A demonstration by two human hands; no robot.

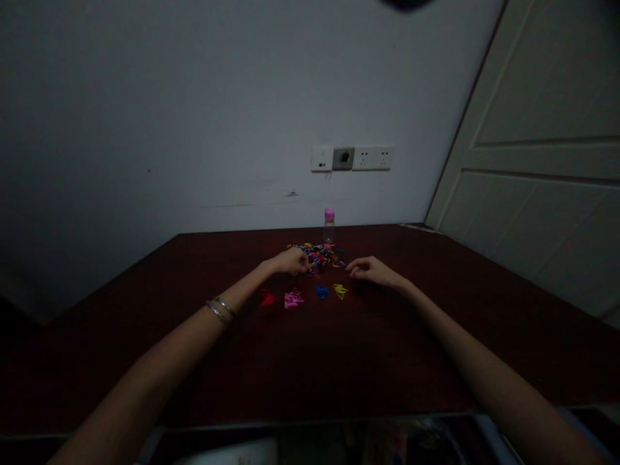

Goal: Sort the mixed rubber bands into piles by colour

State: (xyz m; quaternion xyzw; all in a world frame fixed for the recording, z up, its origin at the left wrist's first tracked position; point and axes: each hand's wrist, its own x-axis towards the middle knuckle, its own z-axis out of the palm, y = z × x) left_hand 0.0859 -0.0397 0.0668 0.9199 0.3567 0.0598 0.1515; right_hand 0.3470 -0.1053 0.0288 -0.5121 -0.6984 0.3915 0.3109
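Observation:
A mixed heap of small, thin, many-coloured pieces (323,257), which look like little rubber bands, lies on the dark red-brown table (310,349). At the heap's left edge is my left hand (292,261), its fingers curled together; whatever they pinch is too small to make out. My right hand (371,270) rests just right of the heap, fingers loosely stretched and apart, with nothing visible in them. Nearer to me lie sorted little piles: red (267,297), pink (293,298), blue (322,292) and yellow (340,290).
Behind the heap stands a clear bottle (329,231) with a pink cap, close to the white wall (217,129). Wall sockets (372,158) sit above it. A pale panelled door (542,155) is at the right. Below the table's front edge, dim objects (237,452) show.

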